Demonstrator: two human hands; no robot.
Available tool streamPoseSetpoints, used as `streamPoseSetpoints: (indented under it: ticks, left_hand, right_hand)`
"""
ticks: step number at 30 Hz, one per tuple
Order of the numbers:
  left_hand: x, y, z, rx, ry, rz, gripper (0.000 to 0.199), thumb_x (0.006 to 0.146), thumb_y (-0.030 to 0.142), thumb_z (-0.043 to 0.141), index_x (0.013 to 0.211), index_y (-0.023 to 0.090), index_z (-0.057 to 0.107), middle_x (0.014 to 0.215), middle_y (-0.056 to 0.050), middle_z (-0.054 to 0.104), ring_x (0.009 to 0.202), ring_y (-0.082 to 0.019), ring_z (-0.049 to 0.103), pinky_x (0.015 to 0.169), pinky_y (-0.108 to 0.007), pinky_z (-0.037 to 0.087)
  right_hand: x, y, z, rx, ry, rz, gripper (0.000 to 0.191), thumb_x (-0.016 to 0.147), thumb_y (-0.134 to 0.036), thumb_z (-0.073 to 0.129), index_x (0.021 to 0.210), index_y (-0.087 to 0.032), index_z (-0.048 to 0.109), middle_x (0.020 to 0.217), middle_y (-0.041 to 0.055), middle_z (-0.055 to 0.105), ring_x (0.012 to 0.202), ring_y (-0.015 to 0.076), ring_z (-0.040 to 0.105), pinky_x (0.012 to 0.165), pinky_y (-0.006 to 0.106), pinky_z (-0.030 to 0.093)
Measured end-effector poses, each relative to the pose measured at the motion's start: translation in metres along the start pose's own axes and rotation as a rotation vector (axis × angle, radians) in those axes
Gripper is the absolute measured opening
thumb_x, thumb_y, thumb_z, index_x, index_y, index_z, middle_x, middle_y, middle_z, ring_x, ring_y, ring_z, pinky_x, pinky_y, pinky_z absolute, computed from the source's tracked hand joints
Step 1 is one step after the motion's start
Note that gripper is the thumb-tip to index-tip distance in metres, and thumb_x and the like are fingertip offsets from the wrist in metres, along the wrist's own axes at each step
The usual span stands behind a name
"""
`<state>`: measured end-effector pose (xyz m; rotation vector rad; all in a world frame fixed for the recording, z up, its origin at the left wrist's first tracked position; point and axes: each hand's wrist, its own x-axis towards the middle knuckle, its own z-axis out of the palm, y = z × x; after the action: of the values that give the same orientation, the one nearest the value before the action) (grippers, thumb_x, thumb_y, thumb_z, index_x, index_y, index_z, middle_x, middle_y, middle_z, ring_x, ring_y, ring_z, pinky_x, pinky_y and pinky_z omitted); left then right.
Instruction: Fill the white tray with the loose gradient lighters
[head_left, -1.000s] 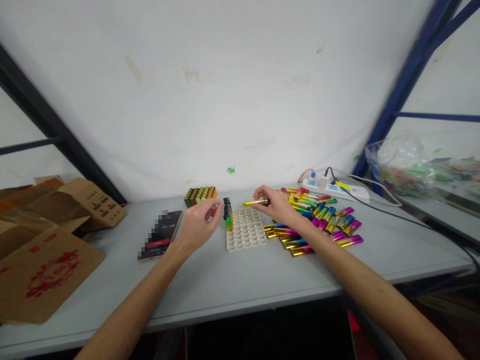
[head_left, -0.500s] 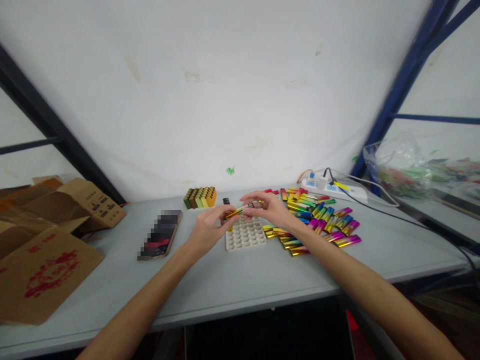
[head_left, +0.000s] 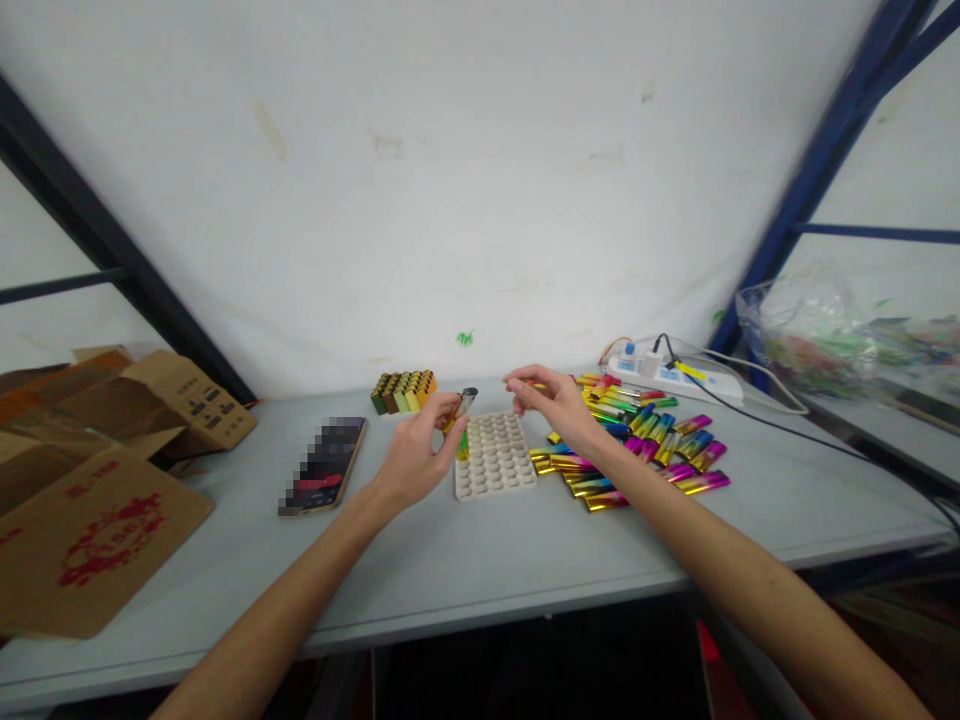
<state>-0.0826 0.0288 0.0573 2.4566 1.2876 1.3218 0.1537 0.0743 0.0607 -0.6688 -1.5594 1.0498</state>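
My left hand (head_left: 417,448) is closed around a lighter (head_left: 466,398), tilted with its metal top pointing up and to the right. Just under those fingers, a green and yellow lighter (head_left: 463,446) stands at the left side of a white tray (head_left: 495,492) with rows of round holes. My right hand (head_left: 553,405) hovers past the tray's back right corner, thumb and forefinger curled and a little apart, with nothing visible held. Beside its wrist lies a pile of shiny lighters (head_left: 660,440) in gold, purple, blue and green.
A block of upright lighters (head_left: 405,392) stands at the back by the wall. Left are a phone (head_left: 349,450) and open cardboard boxes (head_left: 135,540). A power strip (head_left: 675,377) with cables and a clear plastic bag (head_left: 802,335) are at the back right.
My hands have moved apart. The lighter stays in my left hand, now tilted more upright, while my right hand has let go and moved right.
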Motion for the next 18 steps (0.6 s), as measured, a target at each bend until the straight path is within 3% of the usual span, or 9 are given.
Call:
streamPoseSetpoints:
  ticks: [4,10,14,18]
  left_hand:
    - [-0.001,0.002,-0.002,-0.137,-0.032,-0.075,0.017,0.101,0.035,0.053,0.108,0.021,0.048,0.086,-0.002,0.066,0.076,-0.017,0.069,0.076,-0.031,0.058]
    - [0.001,0.009,-0.001,-0.319,-0.095,-0.166,0.018,0.098,0.036,0.058,0.096,0.021,0.049,0.076,0.001,0.065,0.069,-0.016,0.069,0.068,-0.028,0.056]
    - [0.001,0.013,0.003,-0.428,-0.111,-0.178,0.021,0.099,0.035,0.058,0.111,0.019,0.051,0.08,-0.002,0.069,0.074,-0.018,0.071,0.074,-0.032,0.058]
    - [-0.001,0.009,0.006,-0.522,-0.184,-0.185,0.03,0.101,0.036,0.056,0.123,0.018,0.049,0.086,-0.004,0.069,0.074,-0.017,0.069,0.067,-0.029,0.055]
  right_hand:
    - [0.006,0.007,-0.002,-0.015,0.061,0.028,0.039,0.084,-0.057,0.073,0.09,-0.019,0.069,0.081,0.0007,0.069,0.058,0.0103,0.058,0.058,0.026,0.049]
    - [0.005,0.009,-0.003,-0.129,0.04,0.013,0.037,0.087,-0.054,0.07,0.09,-0.017,0.069,0.078,0.0016,0.069,0.058,0.0111,0.059,0.057,0.025,0.048]
    - [0.004,0.014,-0.004,-0.191,0.021,-0.001,0.034,0.09,-0.052,0.067,0.092,-0.018,0.069,0.079,0.0018,0.07,0.059,0.0116,0.061,0.057,0.025,0.048]
    - [0.003,0.016,-0.006,-0.265,0.014,-0.021,0.033,0.093,-0.051,0.064,0.093,-0.018,0.069,0.08,0.0024,0.071,0.059,0.0122,0.062,0.057,0.025,0.048]
